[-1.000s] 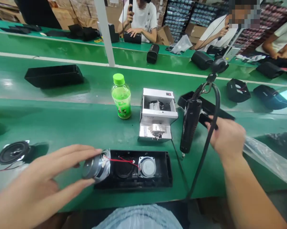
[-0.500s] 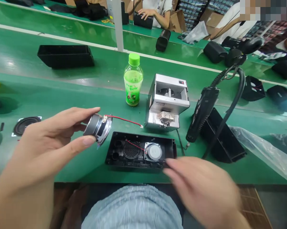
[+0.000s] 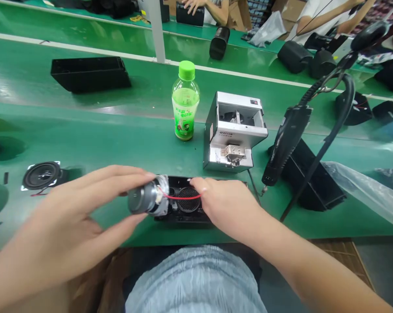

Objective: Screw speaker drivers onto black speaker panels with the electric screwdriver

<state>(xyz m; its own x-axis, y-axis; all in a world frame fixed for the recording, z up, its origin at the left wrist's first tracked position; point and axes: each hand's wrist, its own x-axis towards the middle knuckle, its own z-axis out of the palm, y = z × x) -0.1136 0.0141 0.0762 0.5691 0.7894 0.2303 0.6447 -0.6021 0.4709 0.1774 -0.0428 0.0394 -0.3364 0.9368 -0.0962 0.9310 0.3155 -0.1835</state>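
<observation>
Between thumb and fingers, my left hand [image 3: 95, 208] grips a round speaker driver [image 3: 146, 198], its dark magnet turned toward me. A red wire [image 3: 183, 198] runs from the driver to my right hand [image 3: 220, 202], whose fingers are pinched on the wire's far end. Below both hands lies an open black speaker housing [image 3: 183, 219] with a round mesh grille [image 3: 188, 200] inside. My right hand covers the housing's right part, including the place where another driver sat. A second loose speaker driver [image 3: 41, 174] lies cone up on the green table, left of my left hand.
Behind the housing stand a green-capped bottle [image 3: 185, 102] and a silver screw feeder machine [image 3: 235, 130]. An electric screwdriver [image 3: 287, 143] hangs at the right, before another black housing [image 3: 310, 178]. A black housing [image 3: 90, 74] sits farther back. Co-workers' arms [image 3: 217, 13] show across the line.
My right hand has moved left and up from the housing's right end and taken hold of the red wire's end. My left hand has brought the driver right, over the housing's left end.
</observation>
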